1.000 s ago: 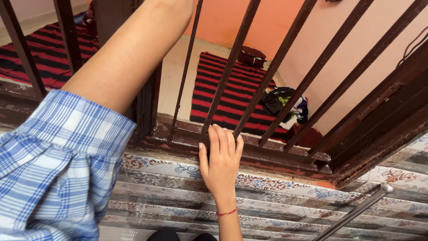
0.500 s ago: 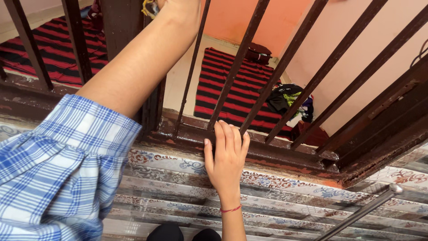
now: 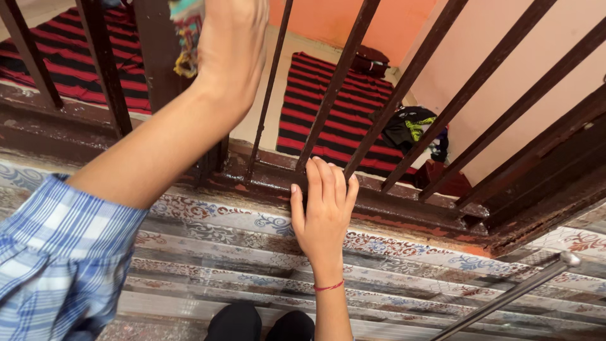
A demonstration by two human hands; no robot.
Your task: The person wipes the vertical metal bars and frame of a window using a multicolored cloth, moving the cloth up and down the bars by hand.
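My left hand (image 3: 232, 44) is raised at the top of the view, beside a thick dark post of a rusty brown window grille (image 3: 334, 76). It is shut on a small multicoloured cloth (image 3: 186, 38) that hangs against the post. My left arm wears a blue checked sleeve. My right hand (image 3: 323, 211), with a red thread on its wrist, lies flat on the grille's bottom rail (image 3: 404, 211), fingertips at the foot of two slanted bars, holding nothing.
A patterned tiled sill (image 3: 221, 246) runs below the rail. Through the bars, a room below shows red and black striped mats (image 3: 341, 107), a dark bundle of clothes (image 3: 413, 129) and orange walls. A metal rod (image 3: 517, 290) crosses the lower right.
My left hand has dropped down into view with the cloth in it, and the forearm has swung lower. My right hand has stayed on the bottom rail.
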